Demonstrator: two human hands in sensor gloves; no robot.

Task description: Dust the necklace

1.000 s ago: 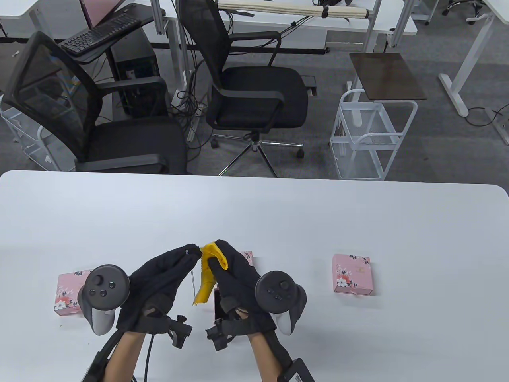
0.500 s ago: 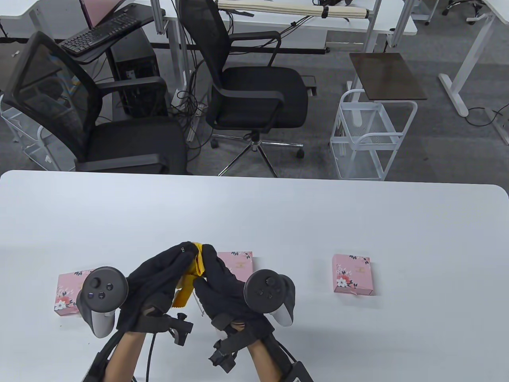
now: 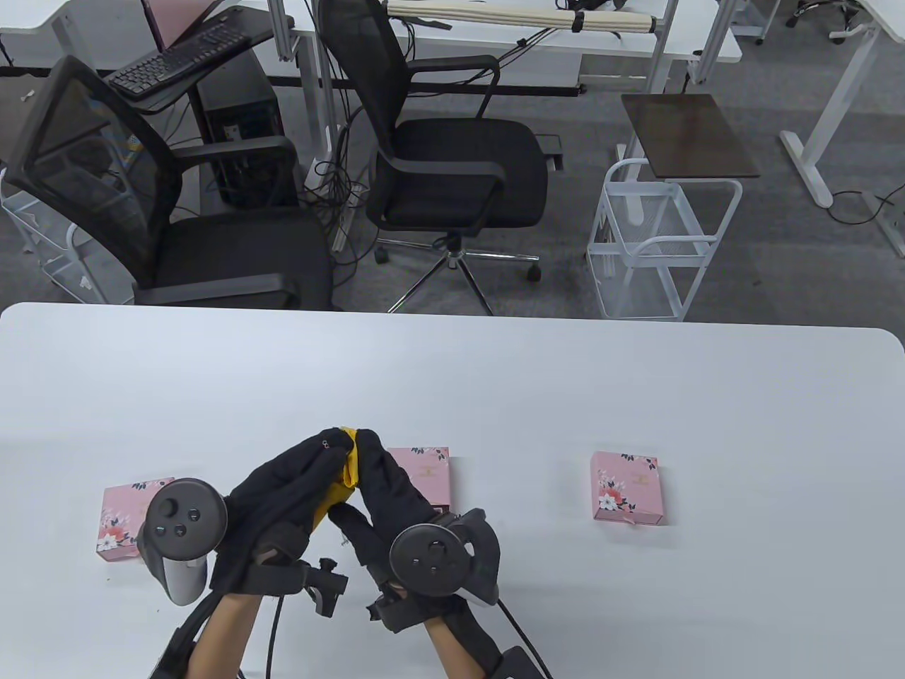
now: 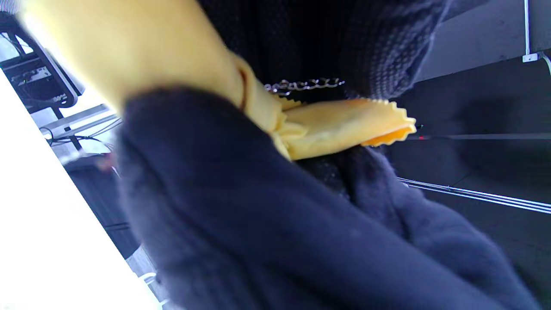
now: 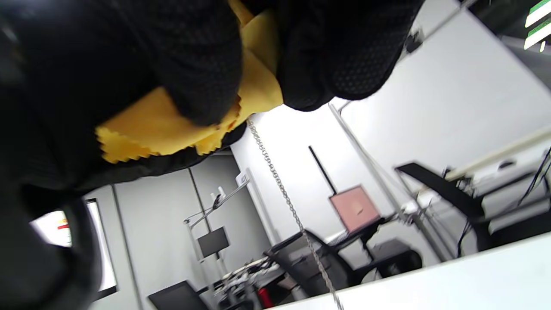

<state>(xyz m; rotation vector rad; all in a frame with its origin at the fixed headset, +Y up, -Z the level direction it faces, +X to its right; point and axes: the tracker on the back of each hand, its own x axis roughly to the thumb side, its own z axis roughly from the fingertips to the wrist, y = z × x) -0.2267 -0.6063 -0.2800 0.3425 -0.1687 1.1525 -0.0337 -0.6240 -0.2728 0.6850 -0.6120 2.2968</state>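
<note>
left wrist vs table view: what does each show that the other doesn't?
Only the left wrist view: a short run of the necklace chain against a gloved finger, beside the cloth's zigzag edge.
Only the table view: the white table, three pink boxes, both trackers and the office chairs behind; no chain can be made out.
Both: the yellow cloth pinched between the left hand and right hand.

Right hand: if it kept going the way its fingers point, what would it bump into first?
Probably the cloth, then the left hand: the right hand points up-left, fingertips already meeting there.
</note>
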